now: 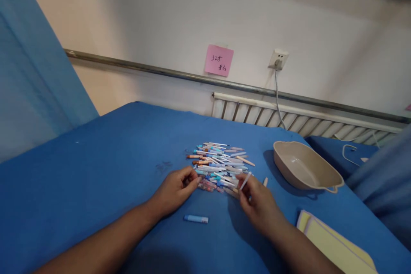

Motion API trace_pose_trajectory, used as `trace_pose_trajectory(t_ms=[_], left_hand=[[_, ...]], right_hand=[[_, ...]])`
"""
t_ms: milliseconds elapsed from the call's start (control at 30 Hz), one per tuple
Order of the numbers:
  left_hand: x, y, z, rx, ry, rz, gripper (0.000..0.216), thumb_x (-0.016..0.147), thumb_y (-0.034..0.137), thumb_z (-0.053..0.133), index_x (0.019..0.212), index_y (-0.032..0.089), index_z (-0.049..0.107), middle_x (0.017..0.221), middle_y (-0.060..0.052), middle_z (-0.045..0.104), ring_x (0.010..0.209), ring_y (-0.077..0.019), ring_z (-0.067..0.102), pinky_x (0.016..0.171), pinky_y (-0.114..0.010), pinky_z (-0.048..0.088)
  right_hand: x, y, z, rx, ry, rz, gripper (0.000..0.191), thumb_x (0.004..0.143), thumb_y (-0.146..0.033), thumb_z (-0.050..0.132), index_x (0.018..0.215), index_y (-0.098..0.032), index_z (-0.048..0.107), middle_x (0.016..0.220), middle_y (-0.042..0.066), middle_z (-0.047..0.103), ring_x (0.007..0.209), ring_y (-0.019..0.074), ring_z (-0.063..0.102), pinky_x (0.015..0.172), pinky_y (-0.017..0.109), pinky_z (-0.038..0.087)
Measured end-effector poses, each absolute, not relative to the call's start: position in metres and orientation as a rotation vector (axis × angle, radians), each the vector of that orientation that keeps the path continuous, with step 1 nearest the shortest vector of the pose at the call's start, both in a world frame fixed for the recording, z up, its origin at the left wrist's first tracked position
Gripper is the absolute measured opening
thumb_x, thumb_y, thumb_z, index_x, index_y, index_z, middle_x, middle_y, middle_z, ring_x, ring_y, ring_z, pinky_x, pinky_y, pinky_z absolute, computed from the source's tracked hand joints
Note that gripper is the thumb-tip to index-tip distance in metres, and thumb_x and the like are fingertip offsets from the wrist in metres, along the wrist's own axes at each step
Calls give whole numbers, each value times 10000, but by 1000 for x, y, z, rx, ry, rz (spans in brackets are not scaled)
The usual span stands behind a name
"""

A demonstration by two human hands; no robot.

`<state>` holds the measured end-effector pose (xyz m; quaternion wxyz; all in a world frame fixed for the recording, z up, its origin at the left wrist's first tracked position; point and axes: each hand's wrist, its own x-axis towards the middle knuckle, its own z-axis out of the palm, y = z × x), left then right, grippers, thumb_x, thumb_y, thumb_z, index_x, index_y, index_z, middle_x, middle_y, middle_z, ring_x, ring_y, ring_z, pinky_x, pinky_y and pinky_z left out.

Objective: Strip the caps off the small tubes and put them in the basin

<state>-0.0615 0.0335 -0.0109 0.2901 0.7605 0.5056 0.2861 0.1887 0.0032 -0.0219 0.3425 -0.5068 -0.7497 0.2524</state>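
Note:
A pile of pens (pixel 218 160) lies on the blue cloth, mostly side by side, in white, blue, brown and pink tones. My right hand (pixel 257 201) is closed on a slim whitish pen (pixel 245 180), held tilted just above the pile's near right edge. At the near left edge, my left hand (pixel 178 186) has thumb and fingertips together against the pens; what they grip, if anything, cannot be made out. A short blue tube-like piece (pixel 195 218) lies apart on the cloth, between my forearms. Partly behind my right hand is a small pale pen-like piece (pixel 265 182).
A beige plastic basin (pixel 308 165) stands to the right. Nearer me lies a folded yellow cloth (pixel 334 244) with a purple edge, beside my right forearm. Behind the blue-covered surface (pixel 105 158) are a radiator (pixel 253 113), a metal rail and a plugged-in cable.

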Motion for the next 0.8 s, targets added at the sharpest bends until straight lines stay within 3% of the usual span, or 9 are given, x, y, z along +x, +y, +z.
trace_pose_trajectory(t_ms=[100,233,467,667,800], left_hand=[[-61,24,1,2261,1189,503,213,841,352,513,722,178,546,647,32,542,587,-112,472,544,-206,334],[-60,12,12,2436,1065,262,170,798,365,579,777,197,568,689,30,585,610,-122,490,555,-208,328],[-58,6,18,2508,1011,191,149,787,327,591,876,207,584,808,4,610,702,-149,516,624,-225,353],[-64,22,18,2295,1125,388,199,886,286,416,814,178,568,734,17,562,671,-124,498,621,-218,362],[-65,17,15,2321,1083,223,198,786,368,596,890,199,594,792,17,598,685,-135,526,598,-217,373]], right_hand=[[198,4,-17,-1238,-1463,972,327,819,-335,571,1107,-200,492,780,18,598,610,153,576,564,266,453],[200,-4,-16,-1131,-1122,1222,373,750,-460,660,986,-187,563,685,-6,592,552,144,580,521,258,458],[190,-6,-32,-1045,-1134,1294,338,743,-479,671,901,-185,615,666,-2,621,528,125,569,518,243,450],[196,0,-37,-1031,-1033,1297,318,739,-464,684,862,-174,642,683,3,638,538,113,563,529,225,438],[208,6,-31,-958,-820,1282,319,758,-476,658,835,-166,655,700,10,643,555,105,564,535,214,447]])
